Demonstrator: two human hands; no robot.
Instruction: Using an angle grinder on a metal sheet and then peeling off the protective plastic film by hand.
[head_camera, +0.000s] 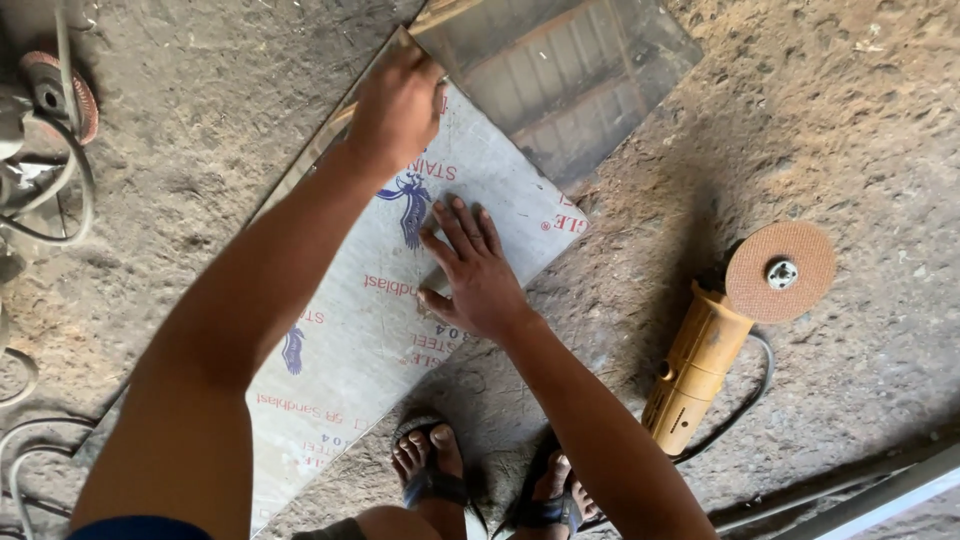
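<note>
Where the dusty concrete floor gives it room, a long steel sheet lies flat, running from the lower left up toward the top centre. Most of it is covered by a pale grey protective film printed with red lettering and blue bird-shaped emblems, repeated along its length. At the far end the film is peeled away and the bare metal shows, shiny enough to mirror beams overhead.

The left hand is at the sheet's far left edge, fingers curled over what looks like the lifted edge of the film, though exactly what it pinches is hidden by the hand itself. The right hand is spread open, palm down, pressing flat on the printed film near the middle of the sheet. The two hands are apart, one beyond the other along the sheet.

Just below the sheet's near edge stand the person's two feet in dark sandals. To the right, well clear of the sheet, a yellow angle grinder lies on the floor with its brown disc facing up and a dark cord trailing behind it. At the far left edge, another grinder rests among pale cables.
</note>
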